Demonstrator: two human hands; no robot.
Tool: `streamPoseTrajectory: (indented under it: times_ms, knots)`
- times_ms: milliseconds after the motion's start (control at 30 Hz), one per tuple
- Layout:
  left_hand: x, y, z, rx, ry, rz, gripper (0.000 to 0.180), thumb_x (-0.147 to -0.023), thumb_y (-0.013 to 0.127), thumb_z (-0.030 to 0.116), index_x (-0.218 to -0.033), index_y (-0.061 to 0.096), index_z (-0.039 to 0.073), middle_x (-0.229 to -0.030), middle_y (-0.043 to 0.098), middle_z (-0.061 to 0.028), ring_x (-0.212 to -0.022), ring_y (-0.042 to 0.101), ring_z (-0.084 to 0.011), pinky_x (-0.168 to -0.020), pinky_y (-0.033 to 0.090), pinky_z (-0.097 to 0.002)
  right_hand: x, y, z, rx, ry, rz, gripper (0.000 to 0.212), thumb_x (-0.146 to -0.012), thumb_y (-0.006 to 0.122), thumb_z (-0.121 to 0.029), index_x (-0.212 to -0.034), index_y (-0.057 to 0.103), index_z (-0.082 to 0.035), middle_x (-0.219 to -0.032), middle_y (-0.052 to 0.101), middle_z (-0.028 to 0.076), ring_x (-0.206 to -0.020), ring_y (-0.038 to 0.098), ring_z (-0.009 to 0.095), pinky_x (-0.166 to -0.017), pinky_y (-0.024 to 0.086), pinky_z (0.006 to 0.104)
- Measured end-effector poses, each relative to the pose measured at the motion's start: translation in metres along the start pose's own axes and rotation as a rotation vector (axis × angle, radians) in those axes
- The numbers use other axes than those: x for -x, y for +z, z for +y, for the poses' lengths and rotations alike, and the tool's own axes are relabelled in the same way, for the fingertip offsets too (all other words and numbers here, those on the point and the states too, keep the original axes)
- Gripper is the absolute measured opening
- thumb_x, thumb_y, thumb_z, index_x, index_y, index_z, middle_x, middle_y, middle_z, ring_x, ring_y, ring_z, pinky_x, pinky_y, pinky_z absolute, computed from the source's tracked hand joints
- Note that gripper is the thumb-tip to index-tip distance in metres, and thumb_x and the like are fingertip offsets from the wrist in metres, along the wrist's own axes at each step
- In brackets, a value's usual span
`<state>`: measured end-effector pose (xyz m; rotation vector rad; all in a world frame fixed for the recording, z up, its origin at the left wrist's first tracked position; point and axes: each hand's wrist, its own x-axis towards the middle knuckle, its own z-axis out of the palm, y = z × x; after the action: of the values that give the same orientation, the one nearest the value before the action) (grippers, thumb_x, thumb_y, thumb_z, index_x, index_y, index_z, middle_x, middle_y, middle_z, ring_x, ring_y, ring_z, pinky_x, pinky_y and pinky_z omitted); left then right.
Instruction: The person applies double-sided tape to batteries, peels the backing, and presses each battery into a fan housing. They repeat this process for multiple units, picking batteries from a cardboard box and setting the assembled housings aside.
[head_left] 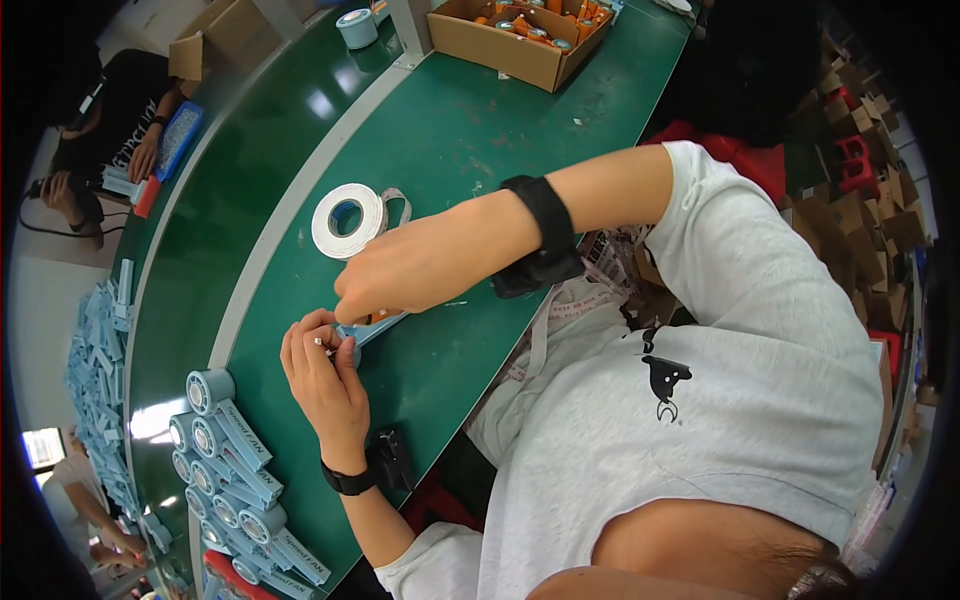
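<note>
A light blue handheld fan (379,335) with an orange part on it lies partly hidden between my hands, over the green table. My left hand (326,382) is closed round it, thumb and curled fingers together, with a small white bit at one finger. My right hand (415,265) is closed just above, its fingertips bent down against the fan; whatever they pinch is hidden. Beside my right hand lies a roll of white label tape (325,222), its loose end curling toward my wrist.
Several light blue fans (240,440) are piled at the left hand's side. A cardboard box (500,50) of orange and blue fans stands at the far end. Past a metal rail (262,248) runs a green belt with more blue parts (97,370). Another person's hand (145,155) is by a blue tray (180,140).
</note>
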<state>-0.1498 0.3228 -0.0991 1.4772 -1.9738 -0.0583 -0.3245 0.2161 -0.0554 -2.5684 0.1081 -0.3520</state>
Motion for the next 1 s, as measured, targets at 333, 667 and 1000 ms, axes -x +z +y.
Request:
streamPoseTrajectory:
  times_ms: [333, 667, 1000]
  knots:
    - [0.008, -0.009, -0.003, 0.014, -0.043, 0.006, 0.018, -0.077, 0.057, 0.006, -0.091, 0.048, -0.001, -0.105, 0.052, -0.0138, -0.095, 0.049, -0.0319, -0.082, 0.038, -0.0386, -0.034, 0.005, 0.0, 0.272, 0.093, -0.393, 0.013, -0.073, 0.055, -0.009, -0.077, 0.056, 0.004, -0.069, 0.06, 0.015, -0.063, 0.059, 0.031, -0.054, 0.045, 0.0384]
    - [-0.018, -0.029, 0.008, 0.034, -0.04, 0.039, 0.06, -0.062, 0.073, 0.003, -0.115, 0.046, 0.0, -0.111, 0.05, -0.0139, -0.101, 0.051, -0.0307, -0.081, 0.043, -0.0341, 0.009, 0.033, 0.034, -0.639, 0.194, 0.211, 0.026, -0.073, 0.06, -0.011, -0.098, 0.061, -0.005, -0.076, 0.057, 0.011, -0.07, 0.056, 0.024, -0.062, 0.044, 0.0308]
    - [-0.143, -0.034, -0.089, -0.213, 0.069, 0.266, 0.054, -0.069, 0.069, 0.008, -0.116, 0.045, -0.002, -0.11, 0.049, -0.016, -0.1, 0.051, -0.0269, -0.084, 0.04, -0.0319, 0.032, -0.058, 0.067, 0.052, 0.366, 0.733, 0.031, -0.076, 0.06, -0.022, -0.098, 0.058, 0.0, -0.076, 0.058, 0.017, -0.073, 0.059, 0.03, -0.064, 0.045, 0.0354]
